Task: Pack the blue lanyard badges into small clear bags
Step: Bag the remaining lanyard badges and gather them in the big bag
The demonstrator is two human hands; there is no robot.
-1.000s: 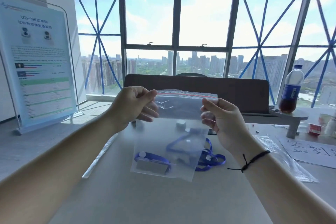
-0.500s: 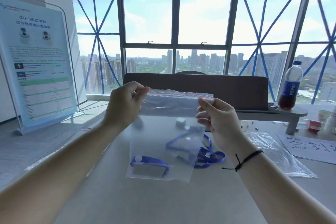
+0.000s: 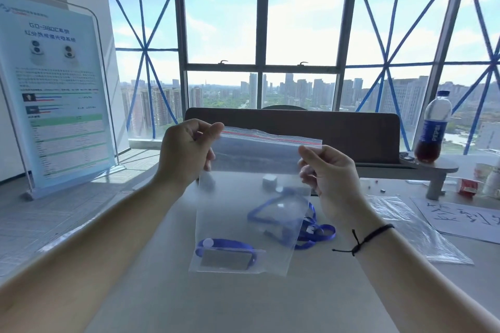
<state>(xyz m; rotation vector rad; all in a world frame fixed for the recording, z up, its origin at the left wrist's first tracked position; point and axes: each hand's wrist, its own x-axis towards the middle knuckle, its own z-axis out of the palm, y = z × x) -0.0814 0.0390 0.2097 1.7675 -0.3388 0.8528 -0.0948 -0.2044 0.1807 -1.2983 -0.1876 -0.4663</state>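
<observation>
I hold a clear zip bag up over the table, its red-striped top edge stretched between both hands. My left hand pinches the top left corner. My right hand pinches the top right corner. A blue lanyard badge lies at the bottom of the bag, its grey card flat along the lower edge. More blue lanyard lies on the table behind the bag, partly seen through the plastic.
A pile of clear bags lies to the right, next to a sheet of paper with handwriting. A cola bottle stands on a grey shelf at the far right. A standing sign is at the left. A small white cube sits behind the bag.
The bag's mouth has been pulled flatter and straighter between my hands. My left hand's fingers have curled tighter on the corner. The bag with the badge stays in about the same place.
</observation>
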